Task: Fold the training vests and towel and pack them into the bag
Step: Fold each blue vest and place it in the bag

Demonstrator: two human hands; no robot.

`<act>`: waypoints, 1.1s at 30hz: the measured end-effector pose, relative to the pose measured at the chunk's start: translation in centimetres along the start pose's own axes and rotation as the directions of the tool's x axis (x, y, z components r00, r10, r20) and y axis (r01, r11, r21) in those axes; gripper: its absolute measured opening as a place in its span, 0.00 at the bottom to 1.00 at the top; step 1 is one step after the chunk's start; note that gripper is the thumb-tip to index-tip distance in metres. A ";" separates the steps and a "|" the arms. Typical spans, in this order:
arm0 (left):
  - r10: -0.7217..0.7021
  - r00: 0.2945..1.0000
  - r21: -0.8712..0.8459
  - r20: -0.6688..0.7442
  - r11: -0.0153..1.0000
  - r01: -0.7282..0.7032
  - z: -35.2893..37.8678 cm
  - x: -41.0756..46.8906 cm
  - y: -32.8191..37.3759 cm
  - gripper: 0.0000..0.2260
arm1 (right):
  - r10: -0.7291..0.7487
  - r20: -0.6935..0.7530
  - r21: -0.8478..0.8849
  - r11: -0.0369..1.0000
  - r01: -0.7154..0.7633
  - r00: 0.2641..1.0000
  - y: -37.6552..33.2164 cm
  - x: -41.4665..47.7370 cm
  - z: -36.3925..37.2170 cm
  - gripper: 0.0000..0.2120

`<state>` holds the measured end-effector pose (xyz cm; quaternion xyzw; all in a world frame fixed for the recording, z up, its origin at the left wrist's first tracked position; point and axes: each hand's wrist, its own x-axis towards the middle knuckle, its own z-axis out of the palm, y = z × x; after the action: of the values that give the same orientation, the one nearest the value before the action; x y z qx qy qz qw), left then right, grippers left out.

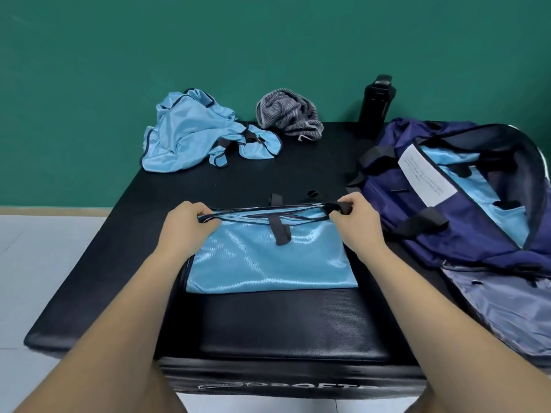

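On the black counter (pixel 283 323) at centre frame lies one folded blue vest (pixel 268 263). The left hand (pixel 186 220) and right hand (pixel 354 216) each pinch a far corner. At right, one open navy bag (pixel 447 228) holds another vest (pixel 465 171). Farther back sit one crumpled vest heap (pixel 190 135), one grey towel (pixel 289 114) and one black bottle (pixel 376 102).

Right edge cuts off the bag (pixel 447 222). On the bag, label (pixel 426 177) print too small to read. Inside the bag, vest (pixel 441 158) mostly covered. Left of the bag, lettering (pixel 286 389) on tabletop (pixel 283 323) front blurred, partly hidden.
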<state>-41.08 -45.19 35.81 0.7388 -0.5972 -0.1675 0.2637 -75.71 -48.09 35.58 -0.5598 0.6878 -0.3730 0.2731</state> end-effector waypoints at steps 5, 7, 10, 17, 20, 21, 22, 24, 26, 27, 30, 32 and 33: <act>0.031 0.978 0.023 -0.208 0.999 -0.026 0.0 0.1 -0.7 0.12 | -0.164 -0.052 -0.188 0.970 0.152 0.985 0.6 0.1 -0.3 0.23; 0.125 0.960 0.030 -0.249 0.992 -0.121 -0.1 -0.9 1.1 0.08 | -0.330 -0.109 -0.394 0.881 0.264 0.938 0.0 -0.9 -0.5 0.28; 0.253 0.961 -0.058 -0.114 0.964 -0.260 0.7 -3.3 4.6 0.05 | -0.584 -0.095 -0.489 0.732 0.474 0.806 -2.2 -3.5 0.0 0.21; 0.464 0.851 -0.138 0.248 0.886 -0.443 5.1 -5.0 5.7 0.02 | -0.329 0.350 -0.505 0.722 0.472 0.877 -1.7 -5.1 2.5 0.03; 0.500 0.829 -0.091 0.251 0.864 -0.494 5.9 -4.2 5.1 0.05 | -0.340 0.342 -0.520 0.708 0.478 0.876 -0.7 -4.7 2.8 0.03; 0.507 0.825 -0.073 0.249 0.859 -0.506 6.0 -3.9 5.0 0.07 | -0.359 0.327 -0.519 0.704 0.484 0.874 -0.4 -4.5 3.0 0.04; 0.505 0.826 -0.051 0.250 0.859 -0.509 6.0 -3.7 5.0 0.10 | -0.379 0.320 -0.524 0.693 0.495 0.868 -0.2 -4.3 3.2 0.05; 0.486 0.835 -0.001 0.258 0.864 -0.503 6.2 -3.3 4.7 0.17 | -0.419 0.343 -0.552 0.635 0.541 0.841 0.1 -4.1 3.7 0.11; 0.465 0.847 0.037 0.258 0.871 -0.489 6.3 -3.0 4.5 0.23 | -0.451 0.371 -0.538 0.607 0.584 0.812 0.2 -4.0 4.0 0.22; 0.456 0.853 0.041 0.255 0.876 -0.481 6.4 -2.8 4.4 0.24 | -0.448 0.387 -0.521 0.615 0.592 0.806 0.2 -4.0 4.1 0.27; 0.425 0.872 0.076 0.244 0.888 -0.454 6.3 -2.0 3.9 0.26 | -0.382 0.449 -0.518 0.626 0.583 0.808 0.2 -3.9 4.3 0.35; 0.354 0.900 0.150 0.253 0.905 -0.398 6.0 -1.4 3.2 0.27 | -0.350 0.470 -0.538 0.615 0.577 0.811 0.0 -3.8 4.3 0.37; 0.315 0.914 0.182 0.257 0.913 -0.365 5.9 -1.1 2.8 0.27 | -0.338 0.473 -0.549 0.609 0.572 0.814 -0.1 -3.8 4.3 0.38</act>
<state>-46.86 -45.60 32.64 0.6245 -0.7580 -0.1315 0.1347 -71.39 -45.27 33.07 -0.8301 0.5515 -0.0610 0.0556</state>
